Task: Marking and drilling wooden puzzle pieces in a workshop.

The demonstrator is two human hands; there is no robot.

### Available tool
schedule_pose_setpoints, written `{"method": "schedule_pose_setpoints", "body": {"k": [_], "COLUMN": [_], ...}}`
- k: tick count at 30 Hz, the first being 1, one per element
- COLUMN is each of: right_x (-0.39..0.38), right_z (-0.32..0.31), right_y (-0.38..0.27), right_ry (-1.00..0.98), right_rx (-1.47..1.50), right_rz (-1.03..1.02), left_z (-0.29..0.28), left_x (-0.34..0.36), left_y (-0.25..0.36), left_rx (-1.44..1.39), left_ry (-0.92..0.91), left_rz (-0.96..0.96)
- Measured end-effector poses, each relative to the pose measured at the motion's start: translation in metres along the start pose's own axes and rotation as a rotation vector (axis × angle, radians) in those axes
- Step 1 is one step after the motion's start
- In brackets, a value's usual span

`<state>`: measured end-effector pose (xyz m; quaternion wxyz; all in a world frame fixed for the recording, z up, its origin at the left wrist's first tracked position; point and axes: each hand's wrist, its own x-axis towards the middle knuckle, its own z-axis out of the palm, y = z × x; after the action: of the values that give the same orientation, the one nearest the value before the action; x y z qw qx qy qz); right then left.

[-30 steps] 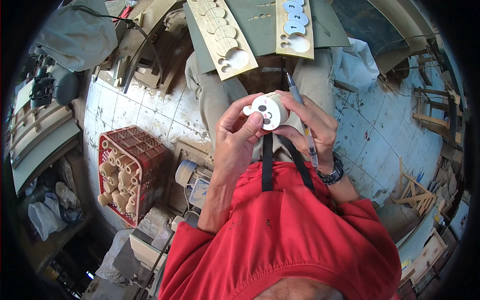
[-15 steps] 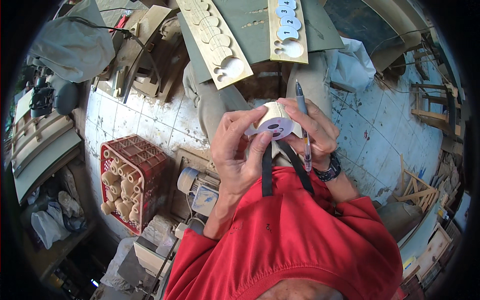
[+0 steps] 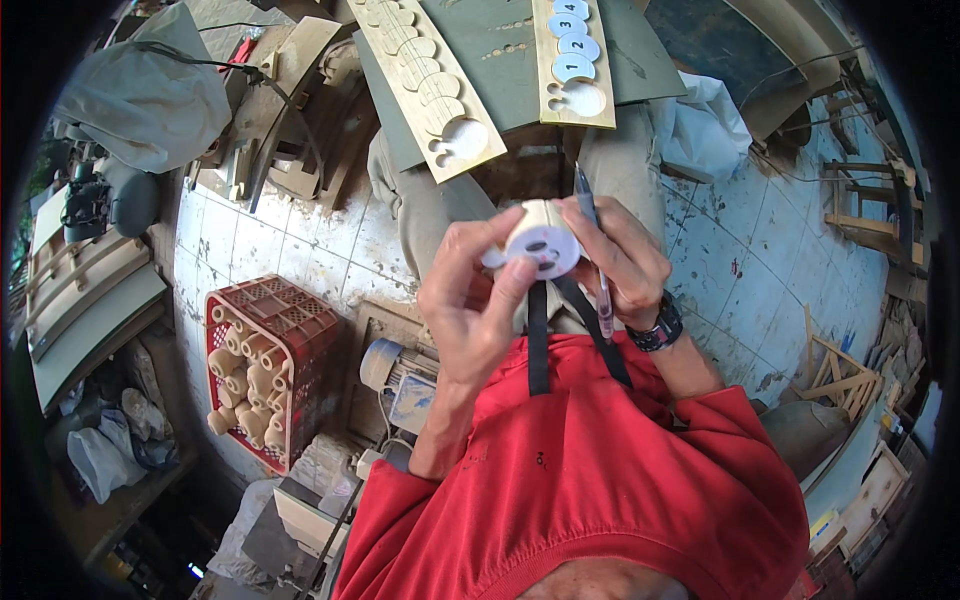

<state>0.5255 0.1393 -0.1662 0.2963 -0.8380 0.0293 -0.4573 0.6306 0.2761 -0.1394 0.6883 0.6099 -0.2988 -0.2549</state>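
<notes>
Round white wooden disc [image 3: 541,251] between left hand [image 3: 472,305], right hand [image 3: 618,262].

Smooth white-painted wooden disc [image 3: 541,250]; red plastic crate [image 3: 272,372].

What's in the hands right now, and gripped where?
Both hands pinch a small round white disc at its rim: left hand on its left edge, right hand on its right, which also carries a pen along its fingers.
</notes>
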Motion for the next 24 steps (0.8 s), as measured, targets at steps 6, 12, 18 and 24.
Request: {"method": "schedule_pose_setpoints", "body": {"k": [6, 12, 18, 24], "right_x": [0.007, 0.011, 0.011, 0.006], "right_z": [0.014, 0.011, 0.012, 0.019], "right_y": [-0.003, 0.000, 0.001, -0.003], "right_ry": [0.003, -0.041, -0.008, 0.065], "right_rx": [0.139, 0.180, 0.166, 0.150], "right_rz": [0.336, 0.359, 0.326, 0.309], "left_z": [-0.007, -0.002, -0.003, -0.001], "left_x": [0.016, 0.014, 0.015, 0.019], "left_y": [-0.018, -0.020, -0.015, -0.008], "left_rx": [-0.557, -0.599, -0.544, -0.511], "left_ry": [0.070, 0.113, 0.092, 0.089], "left_rz": [-0.397, -0.439, -0.419, -0.384]}}
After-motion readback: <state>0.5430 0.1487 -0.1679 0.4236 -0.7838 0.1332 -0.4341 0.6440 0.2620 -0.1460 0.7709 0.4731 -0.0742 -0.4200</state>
